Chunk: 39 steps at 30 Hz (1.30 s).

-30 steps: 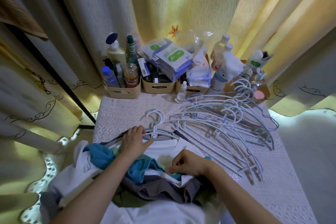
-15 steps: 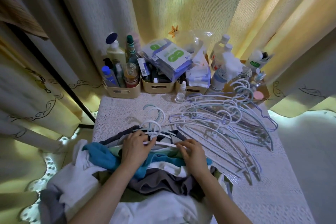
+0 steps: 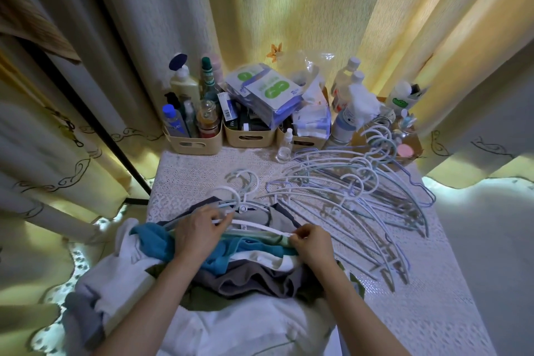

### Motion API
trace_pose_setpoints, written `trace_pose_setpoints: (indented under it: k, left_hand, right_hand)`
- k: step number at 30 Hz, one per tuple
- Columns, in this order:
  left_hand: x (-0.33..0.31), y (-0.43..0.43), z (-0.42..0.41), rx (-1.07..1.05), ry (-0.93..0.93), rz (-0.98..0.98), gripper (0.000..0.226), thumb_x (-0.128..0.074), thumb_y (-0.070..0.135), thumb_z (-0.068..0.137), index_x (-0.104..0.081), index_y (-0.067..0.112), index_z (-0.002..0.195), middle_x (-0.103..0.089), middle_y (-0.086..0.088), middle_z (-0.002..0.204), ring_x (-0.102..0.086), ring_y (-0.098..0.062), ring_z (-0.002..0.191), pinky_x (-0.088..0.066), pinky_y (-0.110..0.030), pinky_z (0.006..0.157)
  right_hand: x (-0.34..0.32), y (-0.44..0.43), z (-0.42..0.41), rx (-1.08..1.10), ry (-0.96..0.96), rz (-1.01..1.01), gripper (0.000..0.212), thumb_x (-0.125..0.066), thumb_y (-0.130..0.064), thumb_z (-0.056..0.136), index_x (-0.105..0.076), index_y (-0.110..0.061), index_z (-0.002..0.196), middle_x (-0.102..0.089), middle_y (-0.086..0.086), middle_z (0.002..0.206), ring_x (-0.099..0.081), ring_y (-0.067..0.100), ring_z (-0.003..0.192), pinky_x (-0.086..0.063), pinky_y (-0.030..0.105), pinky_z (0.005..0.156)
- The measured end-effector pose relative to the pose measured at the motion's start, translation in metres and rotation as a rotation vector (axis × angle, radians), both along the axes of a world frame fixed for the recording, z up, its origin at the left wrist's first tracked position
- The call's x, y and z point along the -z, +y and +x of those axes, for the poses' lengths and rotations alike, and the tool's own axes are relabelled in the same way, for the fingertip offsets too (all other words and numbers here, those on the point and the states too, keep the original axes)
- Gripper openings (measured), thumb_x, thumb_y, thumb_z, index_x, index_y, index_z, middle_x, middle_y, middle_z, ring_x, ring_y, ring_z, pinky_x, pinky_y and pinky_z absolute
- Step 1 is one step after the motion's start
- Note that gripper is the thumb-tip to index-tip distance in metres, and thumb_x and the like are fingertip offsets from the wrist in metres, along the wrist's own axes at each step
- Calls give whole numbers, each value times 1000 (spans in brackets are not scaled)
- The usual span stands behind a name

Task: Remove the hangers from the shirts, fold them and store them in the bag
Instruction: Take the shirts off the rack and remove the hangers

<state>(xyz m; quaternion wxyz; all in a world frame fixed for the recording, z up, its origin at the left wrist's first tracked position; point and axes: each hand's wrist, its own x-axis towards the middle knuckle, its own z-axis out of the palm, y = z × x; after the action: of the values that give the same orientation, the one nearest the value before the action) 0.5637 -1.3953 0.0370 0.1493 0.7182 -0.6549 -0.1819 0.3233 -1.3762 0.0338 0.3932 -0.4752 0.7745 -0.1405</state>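
While left grip [image 3: 202,230] holds hanger [image 3: 255,225], right grip [image 3: 310,243] pinches its end.

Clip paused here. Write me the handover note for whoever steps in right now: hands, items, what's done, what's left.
Left hand: grips the white hanger near its neck.
Right hand: pinches that hanger's right end, at the shirt's edge.
Things: pile of shirts at the near edge of the table, with several hangers in it; loose hangers heaped to the right. I cannot spot the storage bag.
Done: many hangers already off.
Left: free this hanger and the others, fold every shirt, bag them.
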Motion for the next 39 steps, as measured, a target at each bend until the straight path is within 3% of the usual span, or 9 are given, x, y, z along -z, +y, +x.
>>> trace_pose_setpoints:
  k: [5,10,15,20,24,27,31,35,39]
  left_hand:
    - [1,-2,34,-69,38,61,40,-50,56,88,-58,30,59,-51,5,78,-56,-18,71,-35,-30,58]
    - [4,-10,40,-97,114,63,40,-48,46,93,-51,26,59,-49,1,81,-52,-18,68,-34,-32,62]
    - [5,-16,35,-116,130,6,36,-45,33,98,-64,6,83,-51,-4,94,-50,-19,72,-35,-31,66]
    - [-3,-16,5,120,78,24,32,-45,35,98,-61,13,82,-50,2,84,-56,-22,70,-42,-35,63]
    - [-7,-24,-28,195,147,46,31,-49,32,97,-62,7,85,-46,-2,83,-55,-25,72,-45,-41,65]
    - [-7,-34,-37,182,210,68,31,-51,33,96,-64,6,87,-44,-4,88,-54,-24,75,-45,-40,69]
    - [-10,-45,-26,178,202,120,30,-50,40,95,-65,14,89,-44,-2,88,-53,-20,77,-42,-34,68]
    - [-1,-40,6,183,322,188,22,-63,39,86,-63,20,76,-52,-1,83,-54,-19,77,-44,-38,72]
    - [22,-21,62,82,275,371,37,-74,33,80,-63,17,111,-64,0,112,-58,-21,106,-46,-36,92]
  right_hand:
    - [-1,-2,-8,96,-17,27,18,-65,-13,77,-70,4,74,-67,26,79,-64,35,78,-34,26,54]
    - [-6,-10,-21,79,-86,119,29,-66,-11,80,-62,-19,52,-57,1,54,-49,8,49,-36,15,40]
    - [-6,-8,-32,-25,-230,201,21,-55,-6,89,-72,1,78,-51,1,52,-42,5,38,-37,21,45]
    - [-34,-15,-36,159,-17,-223,26,-49,-7,90,-64,-16,109,-63,-2,99,-59,10,82,-46,24,69]
    - [-53,-26,-3,-323,-150,-245,38,-52,-11,93,-52,-20,130,-58,-4,125,-53,9,113,-40,20,91]
    - [-51,-36,26,-477,-191,-170,43,-50,-15,96,-43,-20,139,-55,4,134,-54,19,120,-45,31,100]
    - [-47,-53,53,-595,-180,-122,33,-49,-16,98,-53,-17,131,-64,11,119,-62,24,96,-44,27,78]
    - [-38,-63,69,-687,-141,-118,26,-54,-18,96,-67,-13,117,-69,15,107,-63,27,97,-42,26,76]
    - [-29,-71,72,-674,-140,-81,28,-53,-20,96,-66,-13,120,-68,15,112,-59,21,90,-40,23,76]
